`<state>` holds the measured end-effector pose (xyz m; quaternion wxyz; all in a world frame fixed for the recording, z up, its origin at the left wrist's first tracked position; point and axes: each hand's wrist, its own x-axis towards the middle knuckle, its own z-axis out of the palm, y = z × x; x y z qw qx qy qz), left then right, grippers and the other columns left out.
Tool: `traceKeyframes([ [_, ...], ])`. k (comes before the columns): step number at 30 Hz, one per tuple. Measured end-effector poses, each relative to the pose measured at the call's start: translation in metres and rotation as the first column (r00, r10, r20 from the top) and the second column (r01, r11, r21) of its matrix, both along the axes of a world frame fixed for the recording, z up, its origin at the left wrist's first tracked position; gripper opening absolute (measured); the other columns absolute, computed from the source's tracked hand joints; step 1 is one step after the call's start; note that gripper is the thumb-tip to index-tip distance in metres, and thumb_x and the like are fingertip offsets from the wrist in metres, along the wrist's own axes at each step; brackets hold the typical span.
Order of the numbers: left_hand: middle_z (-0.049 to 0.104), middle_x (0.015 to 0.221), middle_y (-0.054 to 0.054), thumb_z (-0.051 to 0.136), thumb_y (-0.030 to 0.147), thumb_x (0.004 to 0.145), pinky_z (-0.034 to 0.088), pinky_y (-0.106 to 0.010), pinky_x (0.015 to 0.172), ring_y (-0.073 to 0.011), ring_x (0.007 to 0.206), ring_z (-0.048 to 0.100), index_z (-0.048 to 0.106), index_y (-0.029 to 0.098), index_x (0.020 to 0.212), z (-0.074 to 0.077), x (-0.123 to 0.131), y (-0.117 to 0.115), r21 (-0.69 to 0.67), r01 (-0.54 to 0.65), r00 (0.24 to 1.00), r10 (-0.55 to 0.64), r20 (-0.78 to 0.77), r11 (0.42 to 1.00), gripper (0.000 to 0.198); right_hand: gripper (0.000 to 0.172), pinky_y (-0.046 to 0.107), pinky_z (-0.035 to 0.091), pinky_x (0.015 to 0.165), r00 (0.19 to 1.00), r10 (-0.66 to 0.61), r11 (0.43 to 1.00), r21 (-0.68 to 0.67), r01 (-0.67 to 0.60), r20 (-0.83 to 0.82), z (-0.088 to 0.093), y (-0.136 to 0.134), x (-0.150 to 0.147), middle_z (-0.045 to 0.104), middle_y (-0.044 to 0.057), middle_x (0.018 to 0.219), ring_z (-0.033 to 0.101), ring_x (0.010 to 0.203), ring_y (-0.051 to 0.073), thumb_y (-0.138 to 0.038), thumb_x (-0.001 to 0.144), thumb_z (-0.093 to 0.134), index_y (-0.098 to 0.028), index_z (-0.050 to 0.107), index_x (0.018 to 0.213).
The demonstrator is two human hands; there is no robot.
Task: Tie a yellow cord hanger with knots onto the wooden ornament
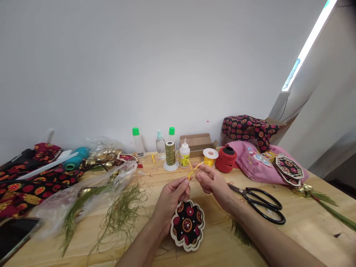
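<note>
My left hand (174,194) pinches a knotted yellow cord (190,174) between thumb and fingertips. Below that hand hangs a flower-shaped ornament (187,226) with a pale scalloped wooden rim and dark patterned fabric set with small pearl-like beads. My right hand (210,181) is closed just to the right, with a strand of the cord between its thumb and index finger. Two yellow strands spread upward in a V from the knot. Behind the hands stand a glue bottle (184,155) and a spool of yellow cord (210,157).
Black-handled scissors (264,205) lie right of my right forearm. Loose green threads (124,209) spread left of my left arm. A red thread cone (226,159), a green thread spool (170,152) and a pink bag (256,163) line the back. At left are plastic bags and patterned fabric (36,181).
</note>
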<state>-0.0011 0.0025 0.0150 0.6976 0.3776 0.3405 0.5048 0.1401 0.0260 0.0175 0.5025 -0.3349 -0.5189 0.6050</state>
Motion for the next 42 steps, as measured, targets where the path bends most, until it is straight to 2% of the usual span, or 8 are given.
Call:
traceKeyframes([
  [7,0.057,0.057,0.001,0.062,0.025,0.064,0.031,-0.016,0.043,-0.0043,0.045,0.043,0.062,0.012,0.077,-0.008,0.002,0.002,0.050,0.049,0.989,-0.042,-0.140,0.998,0.019,0.018,0.022,0.036,0.054,0.992,-0.059,0.997,0.056,0.053,0.114,0.002,-0.005,-0.004,0.055,0.000,0.062,0.047,0.058,0.010,-0.030,0.058,0.066,-0.015,0.064,0.067],
  [10,0.064,0.068,-0.003,0.067,0.020,0.058,0.040,-0.020,0.056,-0.0103,0.058,0.056,0.058,0.014,0.091,-0.009,0.004,0.001,-0.023,0.090,0.991,-0.092,-0.100,0.996,0.035,0.019,0.020,0.032,0.047,0.980,-0.161,0.987,0.008,0.161,0.119,0.002,-0.005,-0.003,0.055,0.000,0.062,0.042,0.053,0.008,-0.030,0.057,0.066,-0.015,0.065,0.068],
  [16,0.067,0.075,-0.008,0.069,0.020,0.056,0.041,-0.027,0.072,-0.0169,0.072,0.061,0.060,0.011,0.079,-0.009,0.004,0.002,-0.041,0.119,0.987,-0.123,-0.104,0.992,0.026,0.021,0.019,0.019,0.040,0.986,-0.156,0.986,-0.055,0.159,0.064,-0.003,-0.003,-0.001,0.049,-0.002,0.056,0.030,0.044,0.004,-0.032,0.058,0.066,-0.013,0.065,0.068],
  [23,0.068,0.069,-0.006,0.063,0.028,0.063,0.042,-0.025,0.061,-0.0130,0.059,0.059,0.056,0.014,0.073,-0.008,0.002,-0.003,-0.077,0.081,0.978,-0.094,-0.186,0.994,0.019,0.021,0.019,0.013,0.039,0.996,-0.063,0.996,-0.061,0.058,-0.071,-0.002,-0.003,0.001,0.039,-0.006,0.050,0.022,0.041,0.002,-0.032,0.064,0.062,-0.013,0.063,0.074],
  [29,0.067,0.069,-0.005,0.061,0.031,0.065,0.040,-0.022,0.060,-0.0135,0.063,0.057,0.064,0.012,0.076,-0.004,0.000,-0.006,-0.012,0.098,0.964,-0.098,-0.246,0.995,0.023,0.021,0.020,0.027,0.045,0.983,0.064,0.998,-0.018,-0.062,0.171,-0.002,-0.006,-0.003,0.046,-0.002,0.055,0.038,0.050,0.007,-0.034,0.062,0.063,-0.013,0.061,0.059],
  [33,0.066,0.068,-0.005,0.057,0.033,0.068,0.039,-0.022,0.058,-0.0128,0.060,0.055,0.066,0.012,0.077,-0.002,0.001,-0.005,0.038,0.114,0.949,-0.098,-0.301,0.993,0.025,0.026,0.021,0.023,0.045,0.976,0.023,0.997,0.061,-0.037,0.215,-0.003,-0.006,-0.002,0.043,-0.003,0.050,0.033,0.048,0.006,-0.036,0.068,0.058,-0.013,0.060,0.055],
  [36,0.066,0.066,-0.004,0.057,0.034,0.068,0.038,-0.021,0.054,-0.0113,0.055,0.053,0.066,0.013,0.076,0.001,0.003,-0.005,0.039,0.131,0.939,-0.112,-0.325,0.991,0.025,0.023,0.020,0.019,0.043,0.987,0.006,1.000,0.029,-0.011,0.158,-0.004,-0.006,-0.001,0.039,-0.004,0.051,0.028,0.046,0.005,-0.035,0.067,0.059,-0.013,0.063,0.063],
  [42,0.066,0.073,-0.005,0.056,0.037,0.068,0.040,-0.021,0.053,-0.0114,0.053,0.055,0.063,0.013,0.084,0.003,0.003,-0.007,-0.017,0.142,0.973,-0.143,-0.181,0.990,0.030,0.026,0.020,0.017,0.043,0.997,0.037,0.998,-0.054,-0.033,0.072,-0.005,-0.004,0.001,0.039,-0.005,0.049,0.026,0.044,0.005,-0.038,0.068,0.058,-0.013,0.064,0.072],
])
